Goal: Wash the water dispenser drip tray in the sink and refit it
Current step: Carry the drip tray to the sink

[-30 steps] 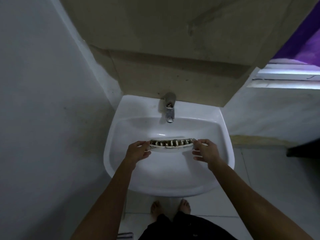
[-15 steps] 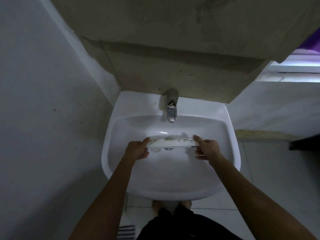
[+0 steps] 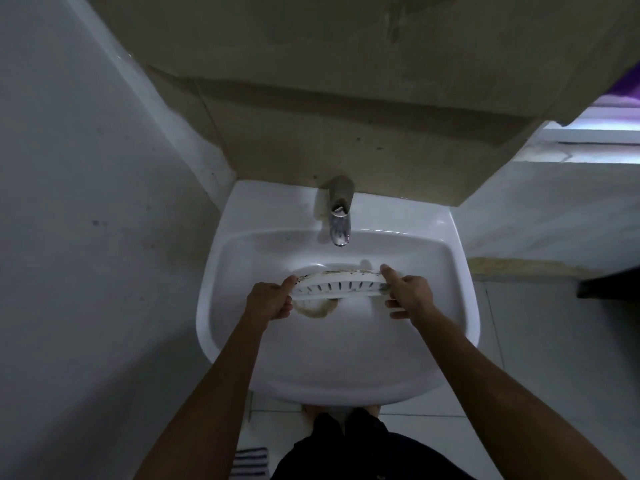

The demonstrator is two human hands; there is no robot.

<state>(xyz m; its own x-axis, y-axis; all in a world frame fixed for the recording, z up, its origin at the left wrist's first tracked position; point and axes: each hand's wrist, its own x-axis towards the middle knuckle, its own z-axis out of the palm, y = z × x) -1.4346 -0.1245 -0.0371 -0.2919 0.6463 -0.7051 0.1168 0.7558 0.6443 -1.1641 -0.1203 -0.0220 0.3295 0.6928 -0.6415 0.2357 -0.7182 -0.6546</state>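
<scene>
Left hand [image 3: 268,301] and right hand [image 3: 408,295] each pinch an end of the drip tray [image 3: 337,285], tilted between them over the sink [image 3: 242,258]. Judged light, rigid plastic, slippery when wet; end grips suit. Brown water pools just below.

Dim, bluish cast; daylight upper right; wide-angle edge distortion

No writing, label, brand mark or number could be read anywhere in the view; the surfaces in sight carried no legible text.
</scene>
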